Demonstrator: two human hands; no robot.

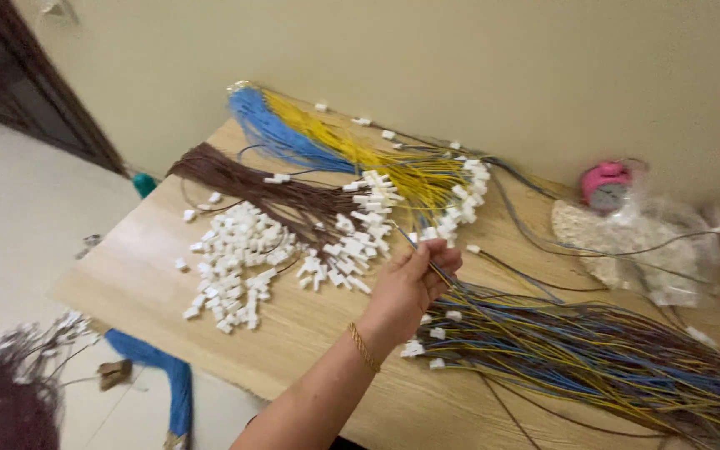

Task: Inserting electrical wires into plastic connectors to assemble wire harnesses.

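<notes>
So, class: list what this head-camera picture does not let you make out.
- Other hand: out of frame, so its state is unknown.
- Fingers of the visible hand: curled round thin wires, so the exact grip is hidden; which hand it is stays unclear.
- Mixed wire bundle: cut off by the right edge.
- Pink alarm clock: blurred behind a clear plastic bag.
- White connectors: too small for detail.

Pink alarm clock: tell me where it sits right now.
In the head view, the pink alarm clock stands at the table's far right, against the wall, just behind the clear plastic bag of white parts.
</notes>
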